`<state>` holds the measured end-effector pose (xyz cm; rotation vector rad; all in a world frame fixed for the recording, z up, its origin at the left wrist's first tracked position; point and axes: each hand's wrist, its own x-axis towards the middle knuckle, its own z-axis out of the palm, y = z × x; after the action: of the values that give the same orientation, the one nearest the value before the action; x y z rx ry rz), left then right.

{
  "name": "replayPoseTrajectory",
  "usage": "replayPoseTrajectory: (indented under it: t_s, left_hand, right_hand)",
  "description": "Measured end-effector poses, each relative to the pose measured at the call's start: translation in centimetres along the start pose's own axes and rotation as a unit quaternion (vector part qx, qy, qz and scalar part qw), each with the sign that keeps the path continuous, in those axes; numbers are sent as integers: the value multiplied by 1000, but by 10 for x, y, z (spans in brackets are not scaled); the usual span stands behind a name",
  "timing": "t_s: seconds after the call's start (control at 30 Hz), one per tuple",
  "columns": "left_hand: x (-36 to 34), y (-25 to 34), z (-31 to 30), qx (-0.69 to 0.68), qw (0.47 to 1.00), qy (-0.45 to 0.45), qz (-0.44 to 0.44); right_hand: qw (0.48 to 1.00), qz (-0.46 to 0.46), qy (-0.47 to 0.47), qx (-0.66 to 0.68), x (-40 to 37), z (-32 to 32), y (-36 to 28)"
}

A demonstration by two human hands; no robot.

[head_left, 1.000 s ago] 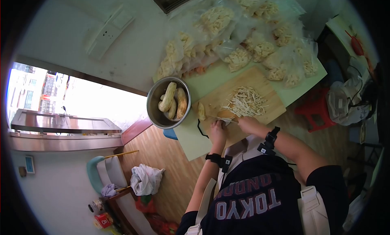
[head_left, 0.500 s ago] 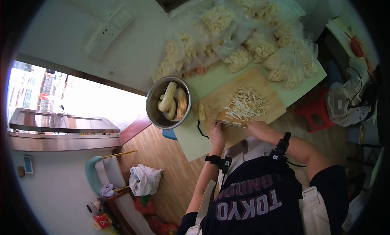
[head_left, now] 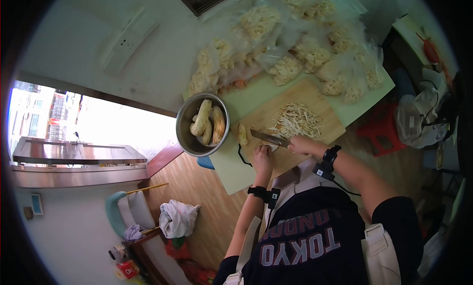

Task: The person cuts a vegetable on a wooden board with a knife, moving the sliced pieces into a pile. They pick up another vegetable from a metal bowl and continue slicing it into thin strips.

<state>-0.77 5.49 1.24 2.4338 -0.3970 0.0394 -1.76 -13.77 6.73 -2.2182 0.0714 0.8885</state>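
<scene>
My right hand (head_left: pixel 301 145) is closed round the handle of a kitchen knife (head_left: pixel 270 138), whose blade points left across the wooden cutting board (head_left: pixel 315 95). My left hand (head_left: pixel 262 158) rests at the board's near edge, its fingers curled on a small pale piece of root vegetable (head_left: pixel 269 148) just below the blade. Beyond the knife lies a heap of thin white strips (head_left: pixel 299 120). To the left on the board is a longer yellowish piece (head_left: pixel 242 134). A steel bowl (head_left: pixel 183 130) beside the board holds several peeled, elongated roots (head_left: pixel 202 117).
Clear plastic bags of pale cut pieces (head_left: pixel 261 23) crowd the back of the light green table (head_left: pixel 229 179). A red stool (head_left: pixel 379 135) stands at the right. On the floor at left are a white bag (head_left: pixel 177 218) and a chair (head_left: pixel 116 211).
The knife has lifted from beside the strips and swung so its blade shows flat, angled up to the left. My right hand has shifted slightly left and up.
</scene>
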Motion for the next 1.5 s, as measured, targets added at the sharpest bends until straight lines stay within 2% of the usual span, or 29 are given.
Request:
replayPoseTrajectory:
  t_s: [0.07, 0.13, 0.27, 0.33, 0.4, 0.57, 0.63, 0.77, 0.83, 0.87, 0.93, 1.07, 1.13, 1.47, 1.5]
  left_hand:
    - [0, -1, 1, -1, 1000, 1, 5]
    - [-5, -2, 1, -21, 999, 21, 16]
    - [-7, 2, 0, -15, 999, 43, 18]
    - [-6, 6, -1, 16, 999, 44, 16]
    - [-6, 6, -1, 17, 999, 45, 10]
    - [-6, -2, 3, 8, 999, 38, -1]
    - [-5, -2, 4, 4, 999, 30, -17]
    - [-5, -8, 5, 5, 1000, 24, -4]
    - [-3, -9, 4, -10, 1000, 15, -15]
    - [-3, -9, 5, -10, 1000, 16, -12]
    - [-6, -5, 1, 4, 1000, 21, -12]
    - [-6, -1, 4, 23, 999, 40, -9]
    - [-7, -2, 4, 39, 998, 46, -2]
    - [-8, -1, 4, 18, 998, 48, -22]
    - [-7, -2, 5, 16, 998, 46, -25]
  right_hand:
    - [999, 8, -7, 33, 8, 6, 20]
    - [971, -132, 163, -119, -2, 17, 28]
    - [967, -138, 137, -167, -34, 20, 23]
    - [971, -87, 127, -184, -40, 24, 18]
    - [972, -82, 116, -186, -39, 26, 16]
    - [973, -81, 99, -194, -30, 29, 15]
    - [970, -131, 123, -165, -19, 32, 19]
    - [976, -107, 112, -152, 10, 23, 11]
    - [1000, -10, -27, 2, 0, -5, -2]
    - [1000, -10, -24, 2, 2, 0, 8]
    - [970, -141, 141, -139, 4, 16, 27]
    - [962, -148, 118, -195, -34, 13, 19]
    - [978, -91, 117, -145, -43, 19, 13]
    - [973, -94, 119, -176, -33, 31, 13]
    - [970, -117, 129, -167, -27, 33, 15]
